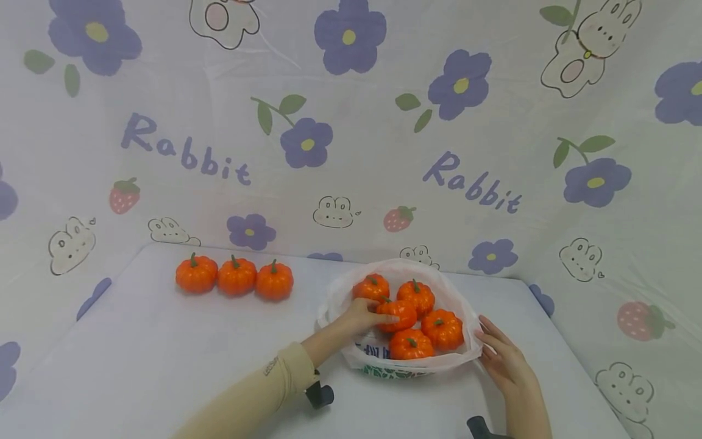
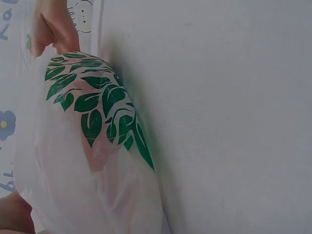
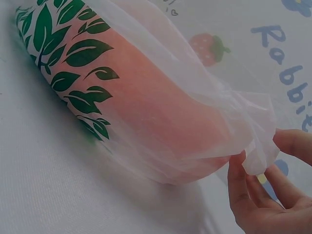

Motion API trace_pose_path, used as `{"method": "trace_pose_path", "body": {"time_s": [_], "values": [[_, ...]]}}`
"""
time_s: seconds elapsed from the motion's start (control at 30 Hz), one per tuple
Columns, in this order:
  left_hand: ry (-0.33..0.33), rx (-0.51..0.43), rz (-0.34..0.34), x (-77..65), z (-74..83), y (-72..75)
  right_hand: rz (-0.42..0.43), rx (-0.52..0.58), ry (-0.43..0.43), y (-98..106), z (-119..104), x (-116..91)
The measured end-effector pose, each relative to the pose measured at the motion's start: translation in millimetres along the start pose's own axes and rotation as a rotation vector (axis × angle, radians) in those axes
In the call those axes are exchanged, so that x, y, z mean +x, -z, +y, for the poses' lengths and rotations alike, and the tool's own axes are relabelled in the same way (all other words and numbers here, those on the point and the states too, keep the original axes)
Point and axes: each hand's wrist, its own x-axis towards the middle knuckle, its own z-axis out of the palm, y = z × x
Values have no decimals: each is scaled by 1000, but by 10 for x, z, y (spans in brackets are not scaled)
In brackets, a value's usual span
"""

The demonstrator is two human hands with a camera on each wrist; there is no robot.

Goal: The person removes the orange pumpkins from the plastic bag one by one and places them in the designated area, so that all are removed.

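A white translucent plastic bag (image 1: 406, 366) with green leaf print stands spread wide on the table, its mouth facing up. Several small orange pumpkins lie inside, one of them a pumpkin (image 1: 442, 330) near the right side. Reaching into the bag from the left, my left hand (image 1: 362, 314) grips a pumpkin (image 1: 404, 314) above the middle of the others. At the bag's right edge, my right hand (image 1: 507, 360) pinches the thin plastic between thumb and fingers, as the right wrist view shows. The left wrist view mostly shows the leaf-printed side, with my left hand (image 2: 17, 213) partly cut off.
Three more orange pumpkins stand in a row at the back left: a left pumpkin (image 1: 196, 275), a middle pumpkin (image 1: 237, 277) and a right pumpkin (image 1: 275, 281). A patterned cloth (image 1: 351, 171) hangs behind the white table (image 1: 181, 347) and along its sides.
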Motion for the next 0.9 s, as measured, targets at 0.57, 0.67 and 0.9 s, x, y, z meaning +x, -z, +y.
{"method": "trace_pose_path", "body": {"time_s": [0.57, 0.67, 0.9], "values": [[-1, -18, -9, -76, 31, 74, 2, -12, -5, -6, -7, 13], [-25, -11, -11, -97, 44, 101, 3, 5, -7, -7, -14, 10], [-69, -25, -8, -102, 18, 175, 4, -7, -9, -26, -22, 6]]}}
